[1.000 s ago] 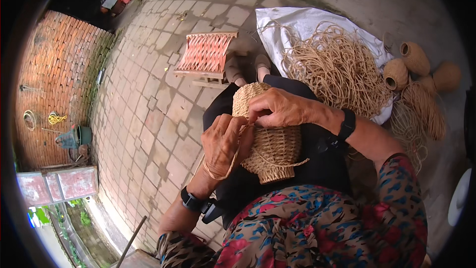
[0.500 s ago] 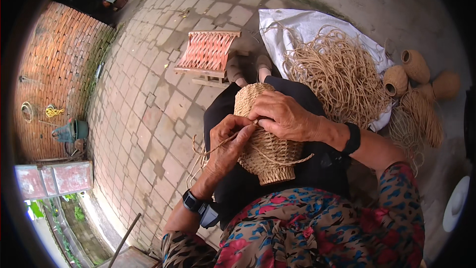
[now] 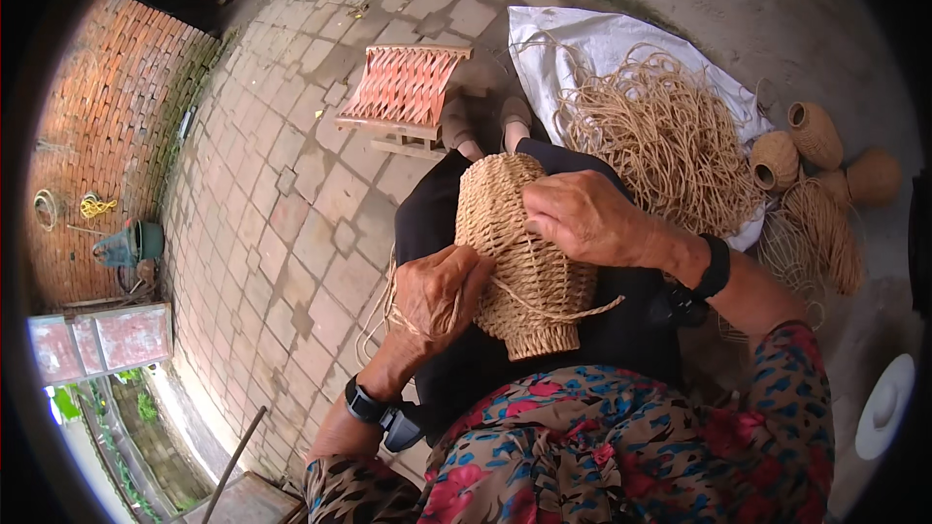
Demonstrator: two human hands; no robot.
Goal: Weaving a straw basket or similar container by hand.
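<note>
A woven straw-coloured basket (image 3: 544, 291) lies across my lap, its narrow rim toward my body. My left hand (image 3: 437, 293) is closed at its left side, with thin twisted cord (image 3: 396, 315) running out of the fist and hanging down beside my leg. Over the basket's right side, my right hand (image 3: 590, 217) is closed in a pinch. A short piece of cord shows between the two hands, and my right fingertips are partly hidden. Another loose cord end (image 3: 587, 311) sticks out to the right near the narrow rim.
A large heap of cord (image 3: 660, 141) lies on a white sheet (image 3: 539, 34) ahead on the right. Several finished woven pots (image 3: 815, 134) and a cord bundle (image 3: 823, 233) sit beyond it. A low stool with a woven seat (image 3: 403, 87) stands ahead, near my feet.
My hands have drawn apart from their meeting point on the basket, the left toward lower left and the right to the right, with cord stretched between them.
</note>
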